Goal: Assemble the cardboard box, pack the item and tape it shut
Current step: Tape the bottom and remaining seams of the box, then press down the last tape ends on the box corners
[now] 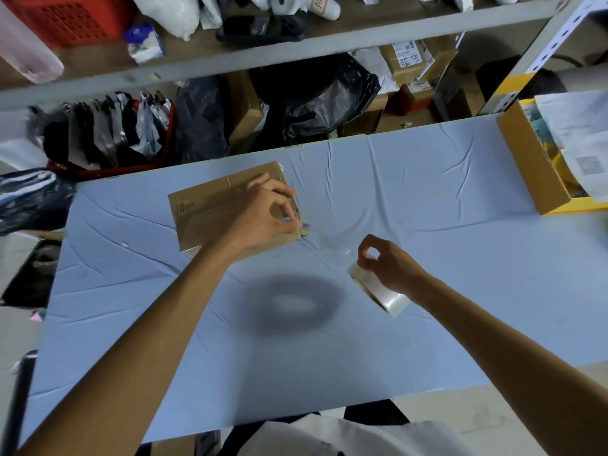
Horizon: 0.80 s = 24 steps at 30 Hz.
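A closed brown cardboard box (210,209) lies on the blue-covered table (427,258), left of centre. My left hand (263,218) rests over the box's right end, its fingers pinched on a small blue-tipped cutter (287,220) at the box's corner. My right hand (388,268) holds a roll of clear tape (378,291) just above the table, right of the box. A stretch of clear tape (329,245) runs from the roll to the box's right end.
An open yellow-edged carton (533,169) with papers stands at the table's right edge. Behind the table are shelves (230,60) with bags, parcels and a red basket (65,18). Black bags and cardboard boxes sit on the floor beyond the far edge.
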Each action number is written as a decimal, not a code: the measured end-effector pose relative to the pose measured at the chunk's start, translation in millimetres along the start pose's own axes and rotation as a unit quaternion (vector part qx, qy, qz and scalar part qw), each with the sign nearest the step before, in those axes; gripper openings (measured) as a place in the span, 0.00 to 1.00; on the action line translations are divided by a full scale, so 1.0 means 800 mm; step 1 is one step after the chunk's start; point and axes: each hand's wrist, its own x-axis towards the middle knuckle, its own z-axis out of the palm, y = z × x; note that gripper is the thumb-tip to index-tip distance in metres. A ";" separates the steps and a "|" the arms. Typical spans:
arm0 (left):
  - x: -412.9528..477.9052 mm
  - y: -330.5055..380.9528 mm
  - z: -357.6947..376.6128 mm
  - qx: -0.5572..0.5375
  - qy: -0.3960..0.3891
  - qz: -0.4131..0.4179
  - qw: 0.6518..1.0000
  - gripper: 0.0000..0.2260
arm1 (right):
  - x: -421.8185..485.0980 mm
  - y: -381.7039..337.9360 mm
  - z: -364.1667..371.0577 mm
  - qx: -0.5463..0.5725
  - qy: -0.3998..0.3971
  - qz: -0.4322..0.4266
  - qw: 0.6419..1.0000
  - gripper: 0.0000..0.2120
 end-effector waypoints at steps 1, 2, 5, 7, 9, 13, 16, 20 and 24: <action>0.000 0.000 0.000 -0.002 0.002 -0.002 1.000 0.11 | 0.002 0.001 0.006 0.016 0.007 0.009 1.000 0.06; 0.001 0.000 0.001 -0.005 0.004 -0.005 1.000 0.11 | 0.002 0.003 0.012 0.026 0.020 0.019 0.999 0.08; 0.001 -0.002 0.003 -0.003 0.005 -0.008 1.000 0.12 | 0.004 0.009 0.030 -0.028 0.078 0.031 0.996 0.08; -0.001 -0.002 0.004 -0.006 0.005 -0.009 1.000 0.13 | 0.004 0.011 0.039 -0.064 0.106 0.016 0.992 0.07; -0.002 -0.003 0.006 -0.022 0.010 -0.008 1.000 0.13 | 0.004 0.010 0.041 -0.089 0.096 -0.012 0.991 0.19; -0.006 -0.002 0.009 -0.023 0.022 0.010 0.999 0.09 | 0.007 0.006 0.036 -0.149 0.101 -0.045 0.983 0.33; -0.014 -0.001 0.011 0.000 0.067 0.070 0.995 0.07 | 0.014 0.000 0.033 -0.159 0.171 -0.042 0.971 0.27; -0.040 0.006 0.032 -0.006 0.080 0.101 0.992 0.08 | 0.033 -0.003 0.030 -0.213 0.211 -0.089 0.950 0.27; -0.056 -0.017 0.085 -0.038 -0.012 0.002 0.999 0.06 | 0.047 0.001 0.038 -0.272 0.151 -0.124 0.942 0.28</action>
